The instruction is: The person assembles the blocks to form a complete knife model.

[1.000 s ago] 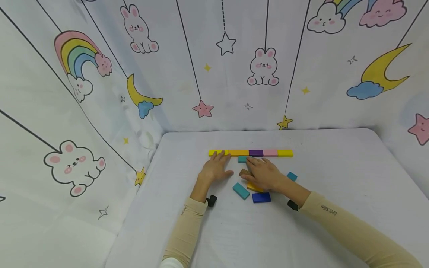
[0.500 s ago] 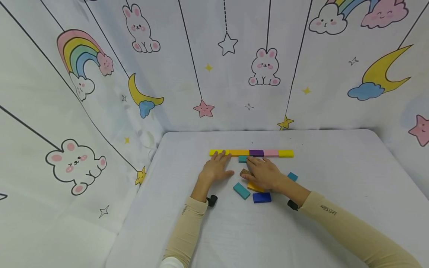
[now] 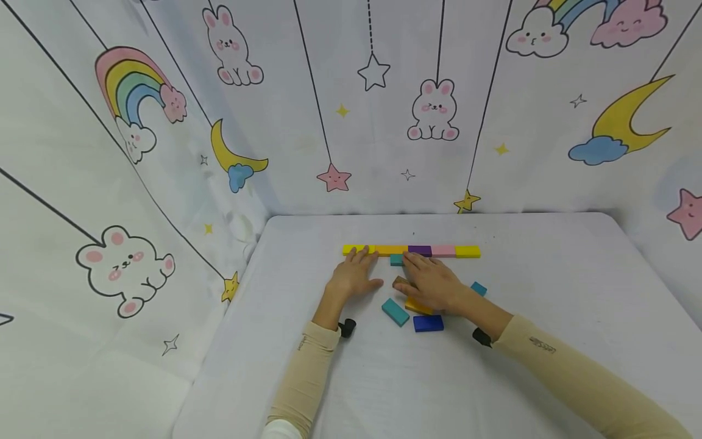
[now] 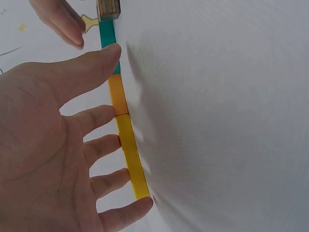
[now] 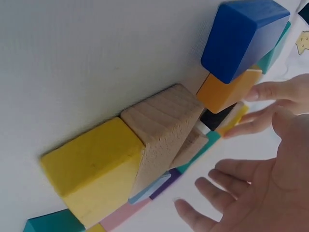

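Note:
A straight row of blocks lies toward the back of the table: yellow [image 3: 350, 250], orange [image 3: 392, 249], purple [image 3: 419, 250], pink [image 3: 443, 250] and another yellow [image 3: 468, 252]. My left hand [image 3: 349, 279] spreads straight fingers along the row's left front side; in the left wrist view the fingertips touch the yellow block [image 4: 132, 154] and reach the orange one. A teal block [image 3: 396, 260] sits before the row, with my right hand's [image 3: 437, 285] fingertips at its right end. That hand stretches flat over loose blocks, partly hiding a wooden block [image 3: 400, 281] and an orange block [image 3: 418, 306].
Nearer the front lie a loose teal block [image 3: 395, 312] and a dark blue block [image 3: 428, 324]. A small blue-teal block [image 3: 479, 288] shows beyond the right wrist. The right wrist view has a loose yellow block [image 5: 96, 164] beside the wooden one. A printed cloth [image 3: 296, 122] hangs behind.
My right fingertips have crept slightly toward the row, and the teal block beside them sits a touch closer to it. The left hand stays in place.

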{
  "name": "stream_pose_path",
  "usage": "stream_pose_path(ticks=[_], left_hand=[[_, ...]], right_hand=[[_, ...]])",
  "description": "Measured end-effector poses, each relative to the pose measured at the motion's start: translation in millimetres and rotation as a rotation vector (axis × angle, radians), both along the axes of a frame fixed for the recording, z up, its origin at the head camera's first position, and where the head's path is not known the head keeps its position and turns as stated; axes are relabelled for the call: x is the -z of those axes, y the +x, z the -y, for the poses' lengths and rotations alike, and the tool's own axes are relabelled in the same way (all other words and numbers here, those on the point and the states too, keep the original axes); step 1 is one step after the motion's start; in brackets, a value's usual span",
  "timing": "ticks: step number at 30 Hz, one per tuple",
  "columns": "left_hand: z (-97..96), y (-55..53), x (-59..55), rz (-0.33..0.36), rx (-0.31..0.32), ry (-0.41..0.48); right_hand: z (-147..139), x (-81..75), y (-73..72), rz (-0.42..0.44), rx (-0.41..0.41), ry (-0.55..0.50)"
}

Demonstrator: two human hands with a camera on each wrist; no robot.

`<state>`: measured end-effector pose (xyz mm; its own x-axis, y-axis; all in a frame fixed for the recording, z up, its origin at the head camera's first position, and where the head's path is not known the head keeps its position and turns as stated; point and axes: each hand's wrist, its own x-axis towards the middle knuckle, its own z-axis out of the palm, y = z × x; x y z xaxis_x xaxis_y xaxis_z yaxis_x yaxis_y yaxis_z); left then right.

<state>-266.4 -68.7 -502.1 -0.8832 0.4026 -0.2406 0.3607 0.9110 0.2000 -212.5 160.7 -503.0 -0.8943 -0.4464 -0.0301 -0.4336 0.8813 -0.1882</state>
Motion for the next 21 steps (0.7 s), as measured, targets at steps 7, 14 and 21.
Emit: stream_pose_path(ticks=[7,14,21], left_hand=[[-0.4,-5.0,8.6,-0.003,0.001,0.003],[-0.5,-3.2,6.2,-0.007,-0.002,-0.002],[-0.6,1.0,0.4,-0.009,0.003,0.015]], right_hand=[[-6,-1.2,12.6,-0.032,-0.041,-0.030],[-16,-1.4,26.2,-0.063,-0.018,0.017],[-22,-3.7,44.7,-0.064,0.035,0.015]])
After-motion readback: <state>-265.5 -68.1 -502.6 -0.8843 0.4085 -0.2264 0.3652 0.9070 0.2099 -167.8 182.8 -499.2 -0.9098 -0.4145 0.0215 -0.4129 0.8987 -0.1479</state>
